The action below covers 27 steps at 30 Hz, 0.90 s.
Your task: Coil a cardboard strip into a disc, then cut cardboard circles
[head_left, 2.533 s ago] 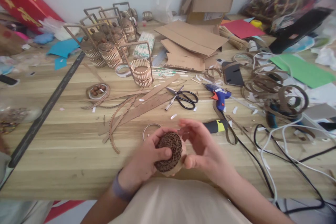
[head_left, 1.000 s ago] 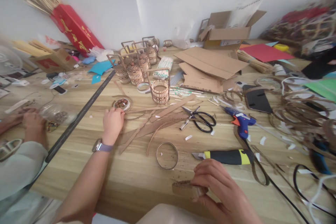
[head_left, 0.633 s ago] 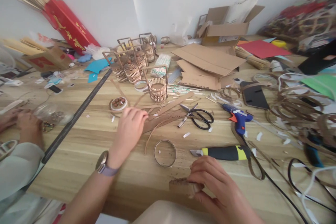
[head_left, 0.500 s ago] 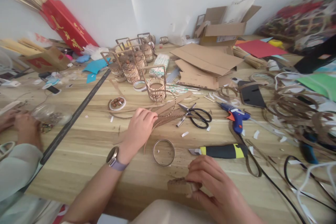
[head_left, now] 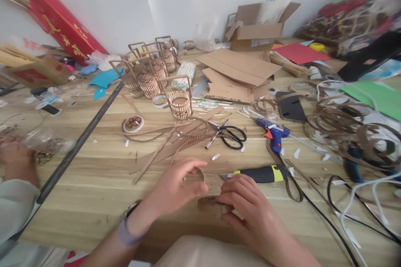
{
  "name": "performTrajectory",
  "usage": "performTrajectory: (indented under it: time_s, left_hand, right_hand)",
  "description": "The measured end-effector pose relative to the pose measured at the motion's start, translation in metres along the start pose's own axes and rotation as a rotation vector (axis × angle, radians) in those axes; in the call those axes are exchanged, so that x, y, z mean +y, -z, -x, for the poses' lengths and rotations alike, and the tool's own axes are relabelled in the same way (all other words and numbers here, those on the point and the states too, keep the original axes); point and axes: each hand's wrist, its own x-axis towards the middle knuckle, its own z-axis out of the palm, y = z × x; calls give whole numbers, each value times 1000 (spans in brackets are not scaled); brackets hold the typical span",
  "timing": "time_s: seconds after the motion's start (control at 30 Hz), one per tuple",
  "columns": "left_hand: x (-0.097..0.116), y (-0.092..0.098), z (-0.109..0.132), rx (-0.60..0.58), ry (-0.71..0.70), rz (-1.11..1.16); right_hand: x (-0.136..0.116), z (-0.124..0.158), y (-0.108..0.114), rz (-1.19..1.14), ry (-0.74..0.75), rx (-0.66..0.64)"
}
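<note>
Disc [head_left: 207, 201] juts left from right hand [head_left: 247, 204], long axis running sideways.

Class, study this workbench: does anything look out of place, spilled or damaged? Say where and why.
The utility knife lies with its blade exposed, close to the right hand, which looks careless. White paper scraps are scattered around the scissors, like uncleared offcuts. No obvious damage shows.
</note>
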Motion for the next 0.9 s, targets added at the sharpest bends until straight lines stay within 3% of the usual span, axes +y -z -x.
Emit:
performTrajectory:
  time_s: [0.1, 0.23, 0.5, 0.7, 0.83, 0.9]
  left_hand:
    - [6, -15, 14, -245, 212, 436]
    - [4, -30, 15, -287, 323, 807]
    - [8, -26, 10, -382, 337, 880]
    - [8, -23, 18, -306, 319, 900]
    - [7, -24, 31, -204, 349, 1005]
    - [8, -22, 37, -163, 334, 977]
  right_hand:
    - [1, -4, -3, 1, 4, 1]
    - [1, -10, -3, -23, 20, 19]
    - [-1, -18, 0, -100, -25, -50]
    - [-3, -32, 4, -182, -20, -105]
    - [10, -53, 16, -404, -21, -250]
    - [23, -70, 17, -295, -84, -229]
